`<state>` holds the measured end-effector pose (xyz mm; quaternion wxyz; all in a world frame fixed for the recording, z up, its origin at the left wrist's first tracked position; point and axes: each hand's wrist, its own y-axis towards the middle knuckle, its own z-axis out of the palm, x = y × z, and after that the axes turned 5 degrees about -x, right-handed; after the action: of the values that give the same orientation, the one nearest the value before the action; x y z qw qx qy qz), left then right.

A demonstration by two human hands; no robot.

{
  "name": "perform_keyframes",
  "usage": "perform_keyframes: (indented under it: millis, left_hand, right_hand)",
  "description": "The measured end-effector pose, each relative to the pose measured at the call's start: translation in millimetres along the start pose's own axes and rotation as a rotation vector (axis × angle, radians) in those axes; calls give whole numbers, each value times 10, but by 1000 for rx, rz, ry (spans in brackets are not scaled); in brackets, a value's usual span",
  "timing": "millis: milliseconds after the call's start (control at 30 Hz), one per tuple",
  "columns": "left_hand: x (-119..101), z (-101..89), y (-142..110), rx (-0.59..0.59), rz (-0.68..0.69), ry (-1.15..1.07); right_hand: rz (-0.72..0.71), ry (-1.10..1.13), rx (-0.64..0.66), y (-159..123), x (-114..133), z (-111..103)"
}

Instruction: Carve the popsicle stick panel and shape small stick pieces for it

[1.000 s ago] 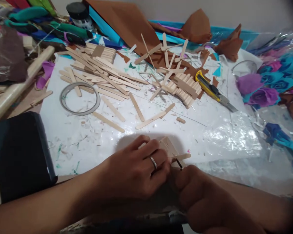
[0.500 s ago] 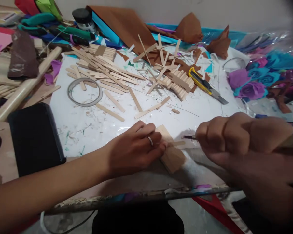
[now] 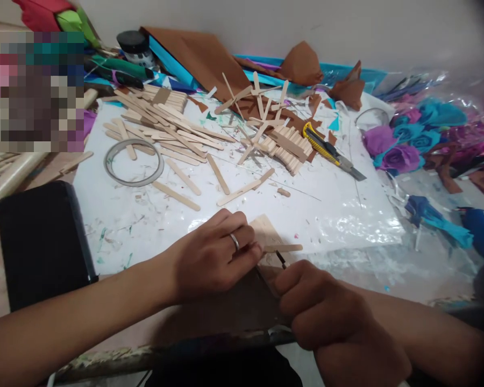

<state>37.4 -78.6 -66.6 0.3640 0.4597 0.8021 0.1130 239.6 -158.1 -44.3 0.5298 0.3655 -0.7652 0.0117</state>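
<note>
My left hand (image 3: 215,260), with a ring on one finger, pinches a wooden craft stick (image 3: 289,248) and holds it across a small flat wooden block (image 3: 265,228) near the table's front edge. The stick's rounded end juts out to the right. In a closed fist, my right hand (image 3: 326,309) grips a small hand tool (image 3: 281,259) with a thin dark metal shaft. Its tip is at the stick, just right of my left fingertips; I cannot tell if it touches. The fist hides the tool's handle, and both hands cover part of the block.
Loose craft sticks (image 3: 185,137) and a bundle (image 3: 288,148) of them lie beyond my hands. Around them are a tape roll (image 3: 160,166), a yellow utility knife (image 3: 322,145), a black phone-like slab (image 3: 44,242), brown paper (image 3: 201,54) and paper flowers (image 3: 399,156). A patch at left is pixelated.
My right hand has come left and down, bringing the tool's tip from beside the block to the craft stick. My left hand keeps its pinch. The whole view has shifted slightly.
</note>
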Motion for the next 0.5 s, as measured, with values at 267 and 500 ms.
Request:
perform_keyframes:
  millis: [267, 500]
  left_hand:
    - [-6, -6, -12, 30, 100, 90]
    - [33, 9, -20, -53, 193, 99]
  right_hand:
    - [-53, 212, 154, 99, -67, -104]
    - [264, 134, -266, 7, 110, 209]
